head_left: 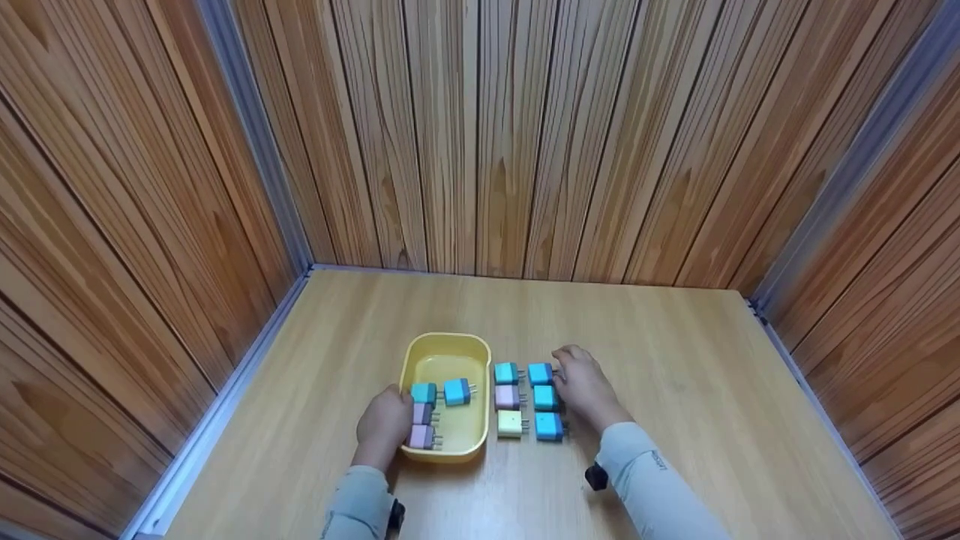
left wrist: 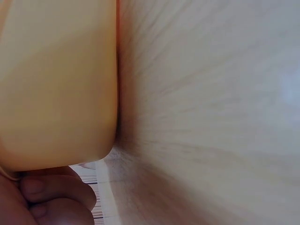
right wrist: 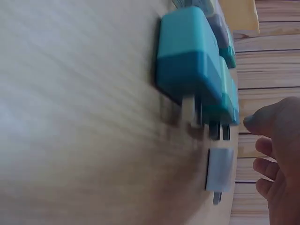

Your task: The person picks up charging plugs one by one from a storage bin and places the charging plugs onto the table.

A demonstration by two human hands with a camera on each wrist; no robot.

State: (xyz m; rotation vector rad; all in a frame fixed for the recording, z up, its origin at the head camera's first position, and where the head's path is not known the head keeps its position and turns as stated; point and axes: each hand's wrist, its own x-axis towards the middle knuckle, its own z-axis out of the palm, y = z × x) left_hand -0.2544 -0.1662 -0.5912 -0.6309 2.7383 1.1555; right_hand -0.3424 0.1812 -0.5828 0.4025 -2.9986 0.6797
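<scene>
My left hand (head_left: 385, 421) grips the left wall of a yellow tray (head_left: 448, 341); its curled fingers (left wrist: 58, 191) show by the tray's end in the left wrist view. Inside lie several two-pronged charger plugs: a teal plug (head_left: 424, 393), a blue plug (head_left: 456, 391) and two lilac ones. Over the table, my right hand (head_left: 589, 386) is beside the right column of plugs, its thumb apart from the loosely bent fingers and nothing held. Nearest it are a blue plug (head_left: 540, 373) and a teal plug (head_left: 545, 398). A grey-white plug (right wrist: 219, 169) lies below that hand, hidden in the head view.
Right of the tray, plugs stand in two columns, among them a lilac plug (head_left: 507, 397), a pale yellow plug (head_left: 510, 424) and another blue plug (head_left: 548, 426). Wood-panelled walls (head_left: 517, 150) enclose the wooden table (head_left: 675, 360) at the back and both sides.
</scene>
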